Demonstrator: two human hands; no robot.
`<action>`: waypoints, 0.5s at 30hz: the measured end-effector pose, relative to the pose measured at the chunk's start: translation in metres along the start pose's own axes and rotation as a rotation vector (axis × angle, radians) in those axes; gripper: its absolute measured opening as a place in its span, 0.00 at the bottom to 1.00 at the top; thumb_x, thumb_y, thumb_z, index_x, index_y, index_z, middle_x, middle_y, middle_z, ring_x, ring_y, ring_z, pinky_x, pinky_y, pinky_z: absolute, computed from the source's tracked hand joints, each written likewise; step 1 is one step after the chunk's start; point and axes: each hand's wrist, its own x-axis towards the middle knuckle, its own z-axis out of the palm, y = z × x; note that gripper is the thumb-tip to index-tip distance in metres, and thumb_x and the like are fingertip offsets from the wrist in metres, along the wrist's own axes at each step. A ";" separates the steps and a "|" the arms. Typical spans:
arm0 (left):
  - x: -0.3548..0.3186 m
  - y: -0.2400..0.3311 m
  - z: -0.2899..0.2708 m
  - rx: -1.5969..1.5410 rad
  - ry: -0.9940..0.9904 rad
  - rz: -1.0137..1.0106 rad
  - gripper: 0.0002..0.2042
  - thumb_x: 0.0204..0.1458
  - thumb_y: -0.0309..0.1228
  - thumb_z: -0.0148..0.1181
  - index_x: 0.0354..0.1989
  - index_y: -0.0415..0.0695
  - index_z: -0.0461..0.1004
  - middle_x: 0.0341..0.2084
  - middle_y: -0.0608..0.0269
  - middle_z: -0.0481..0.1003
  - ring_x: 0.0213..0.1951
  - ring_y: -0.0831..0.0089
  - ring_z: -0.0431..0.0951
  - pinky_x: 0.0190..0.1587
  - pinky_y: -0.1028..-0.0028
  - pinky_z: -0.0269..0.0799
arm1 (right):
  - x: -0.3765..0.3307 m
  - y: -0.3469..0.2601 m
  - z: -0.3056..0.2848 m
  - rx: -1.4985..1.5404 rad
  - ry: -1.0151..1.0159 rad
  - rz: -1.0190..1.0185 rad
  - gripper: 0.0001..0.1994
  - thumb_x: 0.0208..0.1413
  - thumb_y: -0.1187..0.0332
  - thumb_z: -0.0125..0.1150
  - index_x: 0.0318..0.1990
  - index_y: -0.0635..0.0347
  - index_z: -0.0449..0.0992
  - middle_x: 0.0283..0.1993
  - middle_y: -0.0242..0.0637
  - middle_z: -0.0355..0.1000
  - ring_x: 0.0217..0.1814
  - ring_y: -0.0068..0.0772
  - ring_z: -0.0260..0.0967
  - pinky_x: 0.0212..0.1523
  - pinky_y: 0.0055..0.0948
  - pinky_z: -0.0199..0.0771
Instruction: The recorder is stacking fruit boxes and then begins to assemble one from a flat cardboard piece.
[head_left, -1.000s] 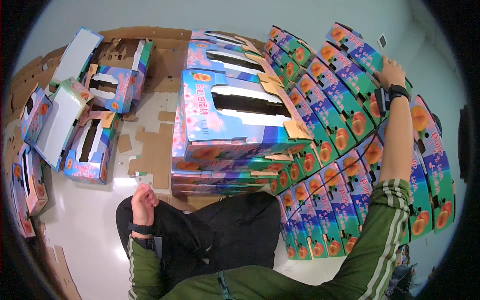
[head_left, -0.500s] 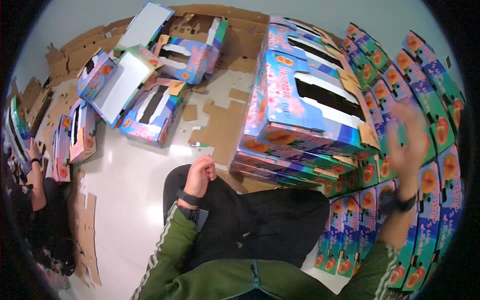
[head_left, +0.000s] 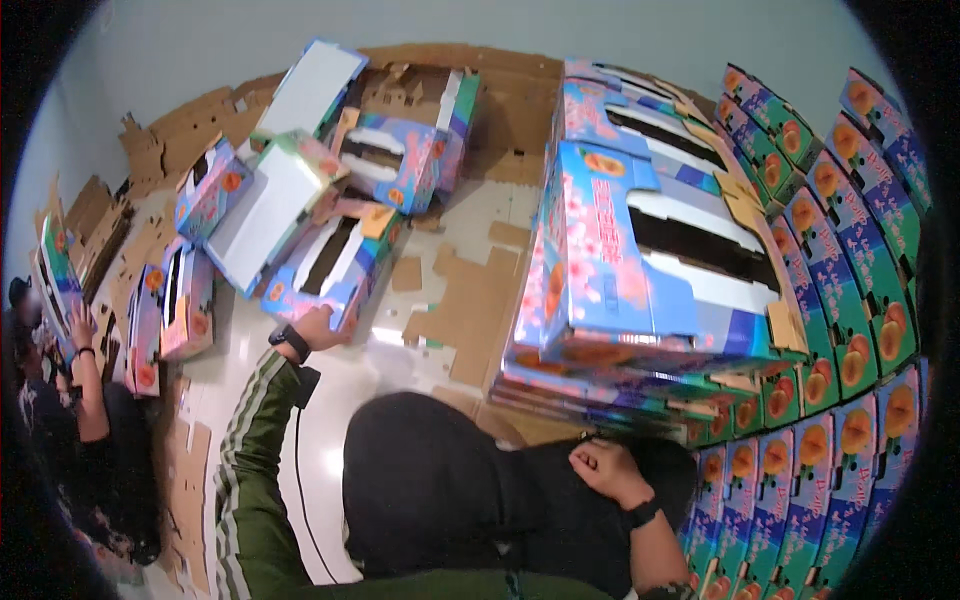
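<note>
reaching out to the left, the left hand (head_left: 318, 326) touches the near end of an assembled blue cardboard fruit box with a long cut-out slot (head_left: 335, 262) lying on the pale floor (head_left: 400, 345) — whether the fingers grip it i cannot tell. the right hand (head_left: 605, 468) rests loosely curled on the black-clad knee (head_left: 450, 480), holding nothing, just beside the near edge of a tall stack of flat blue printed cartons (head_left: 650, 290). rows of green-and-blue peach-printed flats (head_left: 850, 400) stand at the right. at the far left, another person's hand (head_left: 80, 325) is raised beside more boxes.
</note>
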 end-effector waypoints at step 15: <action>0.080 -0.041 0.084 0.170 0.394 -0.426 0.49 0.32 0.67 0.62 0.59 0.40 0.63 0.51 0.46 0.71 0.59 0.53 0.67 0.66 0.44 0.42 | 0.026 0.010 0.003 -0.137 -0.178 0.203 0.16 0.57 0.54 0.56 0.41 0.55 0.79 0.39 0.41 0.77 0.40 0.43 0.76 0.41 0.38 0.75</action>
